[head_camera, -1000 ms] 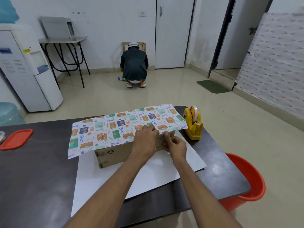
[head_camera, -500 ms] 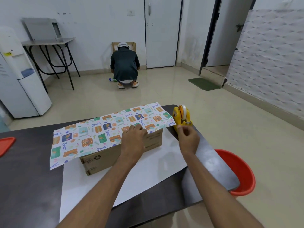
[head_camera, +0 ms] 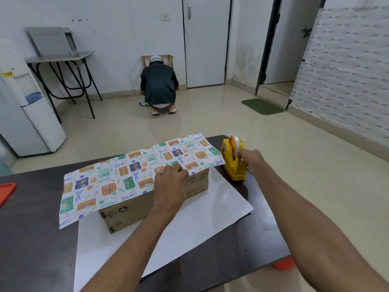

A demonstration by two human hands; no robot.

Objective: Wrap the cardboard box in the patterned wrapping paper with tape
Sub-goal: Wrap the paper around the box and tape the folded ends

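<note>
At frame centre, on the counter [head_camera: 31, 228], box [head_camera: 130, 209] under paper [head_camera: 117, 175]; left grip [head_camera: 170, 180] clenched on paper at box's top edge. At right, right grip [head_camera: 251, 161] pinching tape [head_camera: 236, 142] at dispenser [head_camera: 233, 167].

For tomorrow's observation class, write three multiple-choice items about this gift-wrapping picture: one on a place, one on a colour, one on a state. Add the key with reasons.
1. Where does the tape dispenser stand?
A. on the table, right of the cardboard box
B. on top of the box
C. on the floor

2. What colour is the dispenser?
A. red
B. yellow
C. blue

3. What is the left hand doing?
A. lifting the box
B. hanging idle
C. holding the wrapping paper down on the box top

Key:
1 A: it sits on the dark tabletop beside the box's right end.
2 B: its body is yellow.
3 C: its fingers rest on the patterned sheet over the box.
</note>
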